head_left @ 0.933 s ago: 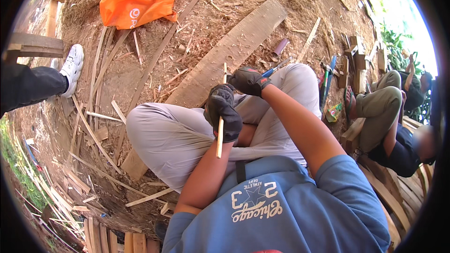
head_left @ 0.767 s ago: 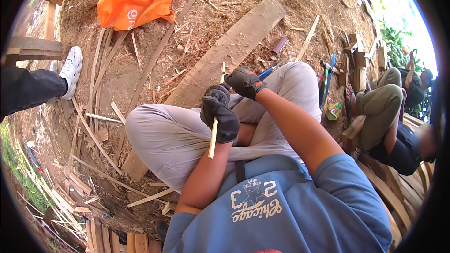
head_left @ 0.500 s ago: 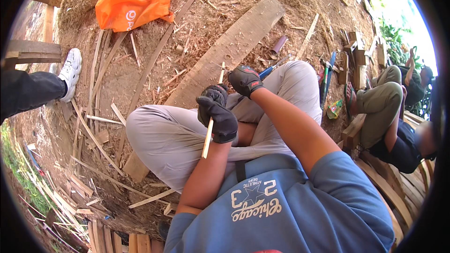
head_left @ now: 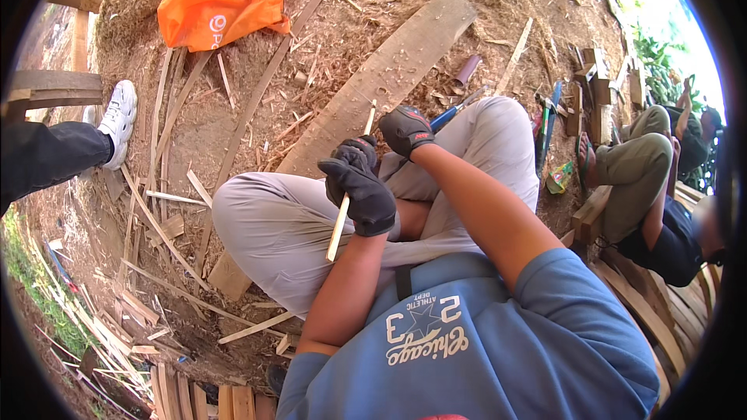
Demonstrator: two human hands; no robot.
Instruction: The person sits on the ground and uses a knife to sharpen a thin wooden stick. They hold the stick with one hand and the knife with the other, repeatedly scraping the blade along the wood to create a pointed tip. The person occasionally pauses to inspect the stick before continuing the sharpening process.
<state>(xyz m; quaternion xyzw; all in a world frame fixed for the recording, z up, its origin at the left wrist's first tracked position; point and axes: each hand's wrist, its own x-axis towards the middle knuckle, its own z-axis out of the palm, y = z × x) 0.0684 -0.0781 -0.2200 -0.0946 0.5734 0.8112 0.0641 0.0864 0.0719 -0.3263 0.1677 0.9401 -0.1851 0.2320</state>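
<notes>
My gloved left hand [head_left: 360, 190] is closed around a thin, pale wooden stick [head_left: 339, 227], held slantwise above my lap. The stick's lower end sticks out toward my left forearm, and its upper tip rises past the fingers. Just to the right of that tip is my gloved right hand [head_left: 406, 131], fingers curled shut. Whatever it grips is hidden or too thin to make out. Beyond both hands, a long flat board [head_left: 389, 54] lies on the ground, sprinkled with shavings. A blue-handled tool [head_left: 445, 118] rests beside my right knee.
An orange bag [head_left: 226, 1] lies at the far left. Wood strips [head_left: 159, 225] and shavings litter the ground. Beyond the board is a brown cylinder [head_left: 467, 70]. Another person's shoe [head_left: 118, 124] stands at left; people sit at right near wooden blocks [head_left: 597, 93] and tools [head_left: 547, 124].
The stick's lower end has swung slightly left, with my left hand turning a little. My right hand has shifted slightly left and stays closed near the tip.
</notes>
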